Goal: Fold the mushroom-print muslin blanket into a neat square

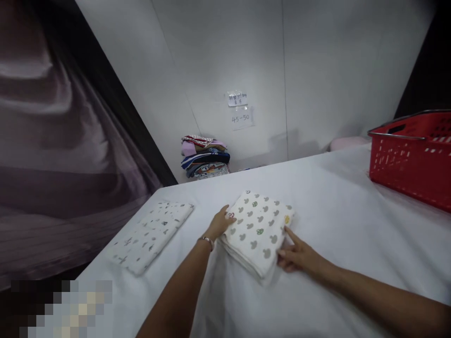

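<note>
A white folded cloth [255,227] printed with grey, green, yellow and red mushroom shapes lies on the white-covered table in front of me. At its left corner, my left hand [219,223] grips the edge, thumb over the top; the tips of some fingers are hidden. My right hand [299,253] rests against the right edge. Its index finger is stretched out to the cloth and the others are partly bent, with gaps between them. To the left lies a second folded white cloth [151,237] with small dark prints, apart from both hands.
The white table cover [327,202] spreads around the cloths. A red plastic basket [412,159] stands at the right. Several folded fabrics are stacked [206,157] beyond the far edge, by a wall with paper labels [242,117]. Shiny mauve fabric [63,141] hangs at the left.
</note>
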Tool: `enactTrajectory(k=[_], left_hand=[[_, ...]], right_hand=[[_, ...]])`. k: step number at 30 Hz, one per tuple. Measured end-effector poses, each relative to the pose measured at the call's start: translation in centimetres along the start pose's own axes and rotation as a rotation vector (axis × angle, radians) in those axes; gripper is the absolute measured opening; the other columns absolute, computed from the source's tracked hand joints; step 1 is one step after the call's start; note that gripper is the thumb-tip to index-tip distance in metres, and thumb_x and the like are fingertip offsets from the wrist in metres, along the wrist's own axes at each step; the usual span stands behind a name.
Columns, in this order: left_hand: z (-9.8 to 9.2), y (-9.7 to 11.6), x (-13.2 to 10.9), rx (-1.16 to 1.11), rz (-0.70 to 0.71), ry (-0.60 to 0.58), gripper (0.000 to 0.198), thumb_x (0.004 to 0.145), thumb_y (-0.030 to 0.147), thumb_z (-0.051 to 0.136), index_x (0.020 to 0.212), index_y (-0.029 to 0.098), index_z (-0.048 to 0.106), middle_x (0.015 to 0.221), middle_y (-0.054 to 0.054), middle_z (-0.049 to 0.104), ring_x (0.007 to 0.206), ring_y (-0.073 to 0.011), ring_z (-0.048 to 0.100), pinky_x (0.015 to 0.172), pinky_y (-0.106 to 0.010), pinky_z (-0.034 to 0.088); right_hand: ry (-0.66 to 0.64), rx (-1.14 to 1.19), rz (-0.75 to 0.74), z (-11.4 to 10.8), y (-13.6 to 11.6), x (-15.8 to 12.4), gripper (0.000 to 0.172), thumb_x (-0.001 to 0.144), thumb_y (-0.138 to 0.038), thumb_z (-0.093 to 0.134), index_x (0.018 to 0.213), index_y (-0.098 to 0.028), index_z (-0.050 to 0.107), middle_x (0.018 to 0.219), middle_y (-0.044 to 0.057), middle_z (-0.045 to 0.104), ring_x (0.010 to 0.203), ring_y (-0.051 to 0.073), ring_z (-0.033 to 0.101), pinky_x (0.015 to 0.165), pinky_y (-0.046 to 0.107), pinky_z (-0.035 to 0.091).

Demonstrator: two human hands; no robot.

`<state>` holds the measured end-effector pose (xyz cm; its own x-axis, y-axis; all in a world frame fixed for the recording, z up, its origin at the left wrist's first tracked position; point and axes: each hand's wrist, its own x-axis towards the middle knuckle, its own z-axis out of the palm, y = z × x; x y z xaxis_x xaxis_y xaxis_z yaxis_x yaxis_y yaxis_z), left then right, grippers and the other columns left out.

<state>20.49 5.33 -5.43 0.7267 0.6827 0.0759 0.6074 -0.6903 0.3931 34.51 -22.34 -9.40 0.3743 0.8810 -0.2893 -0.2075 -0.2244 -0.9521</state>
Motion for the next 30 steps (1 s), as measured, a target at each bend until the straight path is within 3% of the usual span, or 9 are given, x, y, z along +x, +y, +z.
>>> enactTrajectory(k=[3, 4, 6, 10, 12, 15, 19, 25, 30], left_hand=[[-1.4, -0.9, 0.3, -0.046, -0.043, -0.097, 0.048, 0.082, 0.035, 0.056, 0.127, 0.020, 0.050, 0.121, -0.002, 0.064, 0.110, -0.0231, 0.060, 0.091, -0.033, 0.048], [-1.7, -0.7, 0.2, -0.041, -0.038, -0.089, 0.047, 0.081, 0.035, 0.056, 0.125, 0.018, 0.051, 0.123, -0.003, 0.063, 0.111, -0.0239, 0.060, 0.092, -0.034, 0.048], [-2.1, 0.1, -0.4, -0.025, -0.025, -0.039, 0.049, 0.081, 0.033, 0.058, 0.125, 0.013, 0.051, 0.127, -0.008, 0.060, 0.114, -0.0265, 0.057, 0.096, -0.037, 0.046], [-2.8, 3.2, -2.7, -0.018, 0.045, 0.069, 0.045, 0.086, 0.036, 0.052, 0.126, 0.016, 0.050, 0.134, -0.007, 0.054, 0.125, -0.0262, 0.048, 0.107, -0.040, 0.036], [-2.8, 4.8, -4.5, -0.004, 0.136, 0.079, 0.044, 0.087, 0.042, 0.052, 0.125, 0.023, 0.052, 0.134, -0.002, 0.054, 0.126, -0.0228, 0.046, 0.109, -0.037, 0.034], [-1.9, 6.3, -7.5, 0.066, 0.272, 0.000, 0.049, 0.086, 0.048, 0.051, 0.130, 0.026, 0.051, 0.143, 0.000, 0.045, 0.135, -0.0227, 0.036, 0.115, -0.040, 0.026], [0.5, 6.0, -10.2, 0.149, 0.302, -0.152, 0.058, 0.089, 0.049, 0.044, 0.140, 0.021, 0.042, 0.151, -0.005, 0.031, 0.141, -0.0252, 0.023, 0.118, -0.046, 0.016], [2.0, 4.4, -10.6, 0.186, 0.338, -0.128, 0.058, 0.090, 0.050, 0.041, 0.142, 0.027, 0.038, 0.152, -0.001, 0.029, 0.142, -0.0241, 0.021, 0.119, -0.042, 0.013], [2.2, 4.4, -10.9, 0.230, 0.343, -0.124, 0.059, 0.090, 0.052, 0.042, 0.142, 0.025, 0.036, 0.152, -0.004, 0.029, 0.142, -0.0233, 0.021, 0.117, -0.045, 0.013]], right_hand=[[0.030, -0.093, -0.032, -0.5, 0.7, -1.1, 0.083, 0.073, -0.044, 0.062, 0.146, -0.023, 0.029, 0.086, 0.004, 0.069, 0.069, 0.021, 0.066, 0.062, 0.038, 0.056], [0.091, -0.156, -0.065, -1.6, 0.6, -0.8, 0.069, 0.074, -0.043, 0.059, 0.138, -0.021, 0.043, 0.088, 0.006, 0.068, 0.068, 0.020, 0.065, 0.059, 0.037, 0.055], [0.249, -0.288, -0.161, -4.2, 0.0, 0.3, 0.052, 0.077, -0.042, 0.053, 0.124, -0.021, 0.057, 0.094, 0.008, 0.067, 0.074, 0.022, 0.064, 0.061, 0.038, 0.055], [0.417, -0.567, -0.338, -7.7, -1.6, 2.8, 0.046, 0.076, -0.043, 0.049, 0.118, -0.028, 0.059, 0.113, 0.007, 0.062, 0.096, 0.028, 0.060, 0.080, 0.044, 0.052], [0.387, -0.660, -0.364, -7.8, -2.3, 3.6, 0.051, 0.074, -0.042, 0.050, 0.123, -0.030, 0.057, 0.119, 0.005, 0.061, 0.103, 0.029, 0.057, 0.088, 0.046, 0.048], [0.335, -0.692, -0.363, -7.1, -2.8, 4.4, 0.058, 0.072, -0.037, 0.050, 0.128, -0.023, 0.056, 0.117, 0.008, 0.062, 0.101, 0.030, 0.058, 0.090, 0.044, 0.047], [0.311, -0.695, -0.368, -6.7, -3.3, 4.9, 0.061, 0.071, -0.036, 0.049, 0.130, -0.022, 0.054, 0.115, 0.008, 0.064, 0.096, 0.028, 0.060, 0.090, 0.043, 0.045], [0.210, -0.699, -0.417, -7.3, -4.1, 4.4, 0.055, 0.072, -0.040, 0.046, 0.125, -0.030, 0.056, 0.116, 0.005, 0.065, 0.104, 0.023, 0.059, 0.095, 0.042, 0.042], [0.261, -0.776, -0.404, -8.1, -3.8, 4.4, 0.050, 0.072, -0.047, 0.047, 0.119, -0.032, 0.060, 0.116, 0.006, 0.065, 0.110, 0.025, 0.057, 0.098, 0.045, 0.039]])
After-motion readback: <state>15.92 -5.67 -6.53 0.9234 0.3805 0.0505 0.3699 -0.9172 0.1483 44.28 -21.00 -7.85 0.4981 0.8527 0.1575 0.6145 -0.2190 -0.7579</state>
